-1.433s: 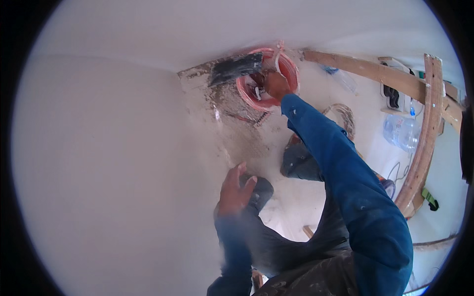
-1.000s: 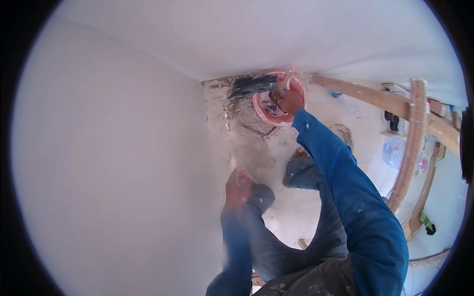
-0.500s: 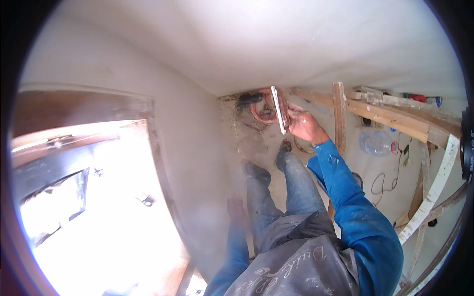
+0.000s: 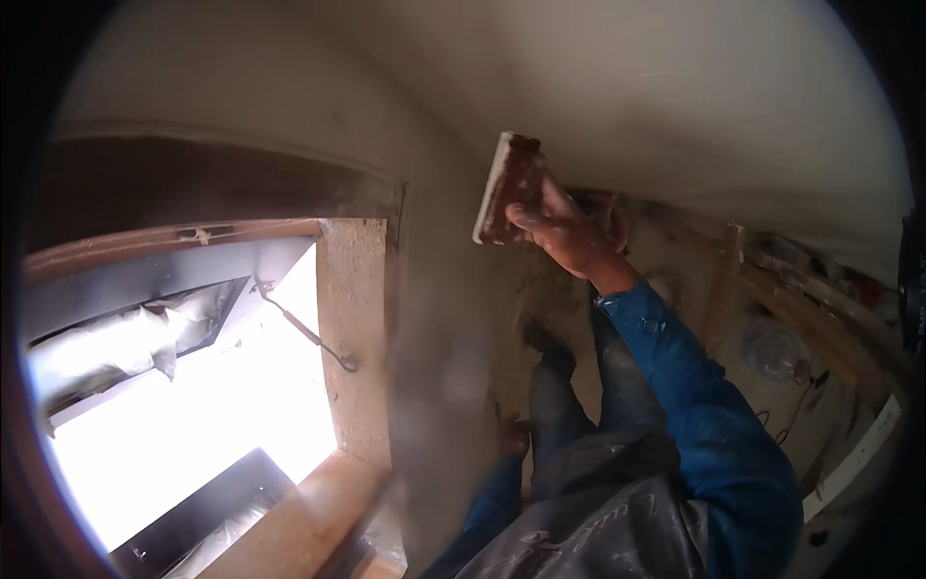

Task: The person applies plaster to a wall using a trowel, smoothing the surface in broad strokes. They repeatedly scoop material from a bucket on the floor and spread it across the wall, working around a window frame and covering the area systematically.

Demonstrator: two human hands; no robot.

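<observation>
My right hand is raised and closed around a flat, reddish-brown sanding block with a whitish face along its left edge. The block is up in front of the corner between the left wall and the far wall; whether it touches either one I cannot tell. Down beside my left leg hangs my left hand, dim and small, its fingers too blurred to make out. Nothing can be seen in it.
A bright window opening with a wooden frame and a metal hook fills the left side. Wooden beams stand at the right, near a clear plastic bottle and a cable on the floor. Behind my right hand sits a reddish round object.
My right hand has turned the sanding block so its broad brown side shows. The view has shifted left, bringing more of the window in, and the picture is darker.
</observation>
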